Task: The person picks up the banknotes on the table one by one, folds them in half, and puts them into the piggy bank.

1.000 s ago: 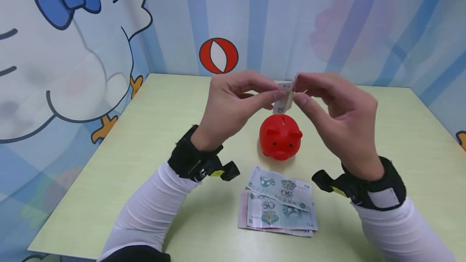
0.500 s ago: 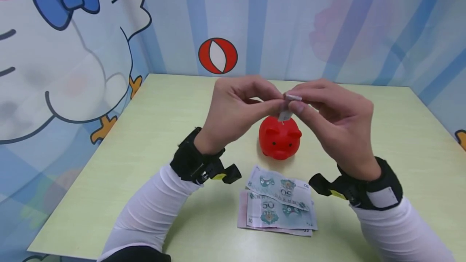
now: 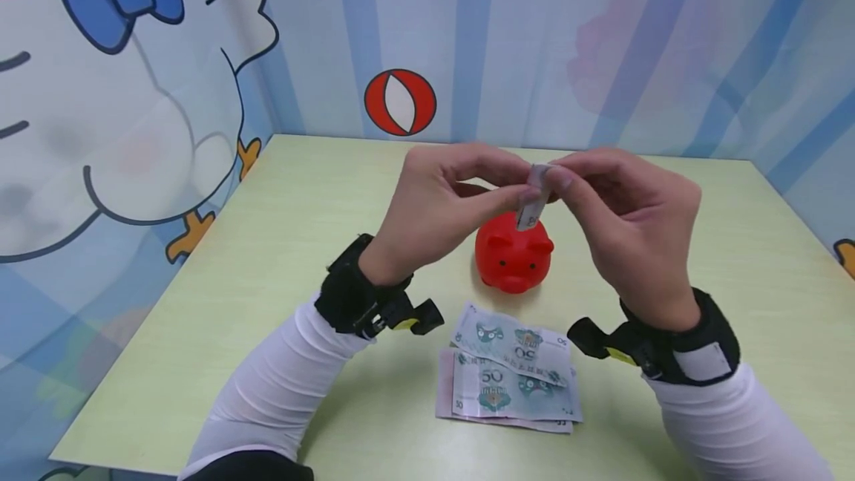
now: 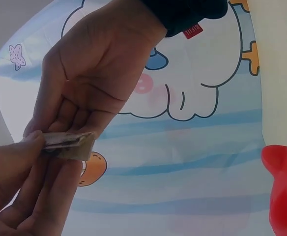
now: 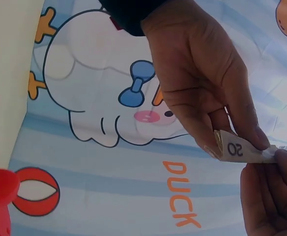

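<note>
A banknote (image 3: 529, 215), folded into a narrow strip, is held above a red piggy bank (image 3: 513, 262). My left hand (image 3: 450, 206) pinches it between thumb and fingers. From the other side my right hand (image 3: 631, 225) pinches the strip's end, its fingertips meeting those of the left. A printed 20 shows on the folded note (image 5: 238, 150) in the right wrist view. In the left wrist view the folded layers of the note (image 4: 67, 144) show edge-on. The piggy bank faces me, and the note overlaps its top in the head view, hiding the slot.
Several flat banknotes (image 3: 514, 392), green 50s over pinkish ones, lie stacked in front of the piggy bank on the pale yellow table (image 3: 280, 243). A cartoon-printed backdrop (image 3: 521, 43) rises behind the table's far edge and along its left side.
Both hands have come lower and closer together, then shifted slightly right. The note has been folded narrower and turned between the fingers. The piggy bank and the stacked notes stay put.
</note>
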`<action>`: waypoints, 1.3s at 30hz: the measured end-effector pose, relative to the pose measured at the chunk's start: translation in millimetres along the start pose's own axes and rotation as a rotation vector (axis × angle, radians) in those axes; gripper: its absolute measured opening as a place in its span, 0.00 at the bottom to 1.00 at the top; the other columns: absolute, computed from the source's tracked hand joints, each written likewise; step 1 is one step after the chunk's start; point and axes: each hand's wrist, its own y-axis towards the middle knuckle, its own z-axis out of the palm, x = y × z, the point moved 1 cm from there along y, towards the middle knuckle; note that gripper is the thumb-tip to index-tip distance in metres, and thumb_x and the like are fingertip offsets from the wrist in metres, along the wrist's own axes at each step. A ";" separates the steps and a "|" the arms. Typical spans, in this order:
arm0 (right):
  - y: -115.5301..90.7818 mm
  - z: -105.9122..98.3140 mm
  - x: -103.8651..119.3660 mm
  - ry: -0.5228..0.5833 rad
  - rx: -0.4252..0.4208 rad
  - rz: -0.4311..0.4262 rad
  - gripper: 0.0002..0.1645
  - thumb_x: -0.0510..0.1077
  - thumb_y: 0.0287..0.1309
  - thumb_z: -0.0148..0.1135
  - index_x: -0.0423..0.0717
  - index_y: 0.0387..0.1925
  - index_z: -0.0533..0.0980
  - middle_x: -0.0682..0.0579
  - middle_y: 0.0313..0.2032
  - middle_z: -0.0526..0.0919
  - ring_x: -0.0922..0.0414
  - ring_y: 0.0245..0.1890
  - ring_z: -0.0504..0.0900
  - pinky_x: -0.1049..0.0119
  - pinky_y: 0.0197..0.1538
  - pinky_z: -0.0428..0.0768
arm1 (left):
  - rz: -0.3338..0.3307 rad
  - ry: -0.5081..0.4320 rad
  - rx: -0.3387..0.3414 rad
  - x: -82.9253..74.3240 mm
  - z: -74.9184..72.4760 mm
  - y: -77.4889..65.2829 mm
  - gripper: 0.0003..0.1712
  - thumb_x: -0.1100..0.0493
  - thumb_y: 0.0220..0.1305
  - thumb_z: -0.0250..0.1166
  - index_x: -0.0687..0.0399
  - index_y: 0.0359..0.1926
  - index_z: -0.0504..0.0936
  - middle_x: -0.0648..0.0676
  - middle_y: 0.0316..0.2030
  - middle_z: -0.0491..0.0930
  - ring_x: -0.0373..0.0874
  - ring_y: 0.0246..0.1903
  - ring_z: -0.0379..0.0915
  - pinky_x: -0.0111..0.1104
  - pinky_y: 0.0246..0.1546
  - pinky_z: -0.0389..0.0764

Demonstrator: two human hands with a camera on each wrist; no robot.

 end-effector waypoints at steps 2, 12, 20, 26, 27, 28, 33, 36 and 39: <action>-0.1 0.2 -2.4 -0.031 -0.004 -0.021 0.09 0.26 0.53 0.66 0.24 0.38 0.81 0.40 0.33 0.86 0.53 0.32 0.86 0.65 0.45 0.84 | 0.000 0.012 -0.001 0.5 -0.2 -0.1 0.13 0.67 0.57 0.70 0.66 0.45 0.85 0.57 0.37 0.86 0.41 0.38 0.84 0.37 0.37 0.86; -0.9 -0.9 -6.1 -0.224 0.041 0.030 0.12 0.22 0.52 0.64 0.29 0.40 0.80 0.48 0.35 0.85 0.55 0.32 0.83 0.68 0.43 0.83 | -0.047 0.007 -0.008 -0.3 -1.5 0.4 0.14 0.66 0.57 0.71 0.65 0.45 0.85 0.56 0.37 0.87 0.41 0.37 0.84 0.38 0.37 0.86; -1.9 -3.5 -5.9 -0.125 0.055 0.089 0.15 0.23 0.52 0.64 0.30 0.43 0.81 0.45 0.37 0.85 0.53 0.33 0.84 0.68 0.45 0.83 | -0.077 0.003 -0.018 -0.3 -1.2 0.7 0.13 0.67 0.56 0.71 0.65 0.44 0.86 0.56 0.37 0.87 0.41 0.36 0.84 0.38 0.38 0.86; -1.1 -4.2 -7.3 -0.154 0.092 0.111 0.15 0.22 0.52 0.63 0.32 0.43 0.81 0.45 0.37 0.85 0.53 0.32 0.84 0.69 0.43 0.83 | -0.059 -0.012 -0.038 1.2 -1.9 1.1 0.13 0.69 0.56 0.71 0.67 0.44 0.86 0.59 0.37 0.87 0.43 0.36 0.85 0.38 0.38 0.86; -0.9 -4.3 -7.5 -0.149 0.099 0.124 0.15 0.23 0.53 0.63 0.33 0.43 0.81 0.44 0.36 0.85 0.53 0.32 0.84 0.69 0.43 0.84 | -0.056 -0.011 -0.042 1.4 -2.6 1.2 0.13 0.69 0.56 0.71 0.67 0.44 0.85 0.59 0.37 0.87 0.43 0.36 0.85 0.38 0.39 0.86; -0.9 -4.2 -8.0 -0.151 0.105 0.136 0.15 0.23 0.53 0.63 0.34 0.43 0.82 0.44 0.35 0.85 0.53 0.32 0.84 0.69 0.42 0.83 | -0.058 -0.014 -0.045 1.7 -3.2 1.1 0.14 0.70 0.56 0.70 0.67 0.45 0.85 0.59 0.37 0.87 0.44 0.36 0.84 0.39 0.39 0.86; -1.7 -2.6 -8.6 -0.211 0.119 0.142 0.13 0.25 0.54 0.63 0.33 0.43 0.81 0.46 0.34 0.84 0.55 0.31 0.83 0.70 0.41 0.83 | -0.111 -0.004 -0.027 1.2 -4.6 0.8 0.14 0.68 0.57 0.71 0.65 0.46 0.85 0.57 0.39 0.87 0.42 0.38 0.83 0.38 0.40 0.86; -2.2 -2.7 -7.9 -0.228 0.104 0.140 0.15 0.24 0.53 0.64 0.34 0.44 0.81 0.47 0.36 0.85 0.55 0.32 0.84 0.70 0.42 0.83 | -0.124 0.014 -0.028 0.5 -4.3 1.3 0.15 0.67 0.57 0.71 0.64 0.46 0.85 0.56 0.39 0.87 0.42 0.39 0.83 0.37 0.39 0.86; -2.0 -2.5 -7.3 -0.212 0.112 0.151 0.18 0.24 0.52 0.65 0.35 0.45 0.82 0.46 0.35 0.85 0.54 0.32 0.84 0.69 0.43 0.84 | -0.119 0.022 -0.055 0.4 -5.4 1.1 0.14 0.67 0.57 0.71 0.64 0.46 0.85 0.57 0.39 0.87 0.42 0.39 0.83 0.37 0.39 0.86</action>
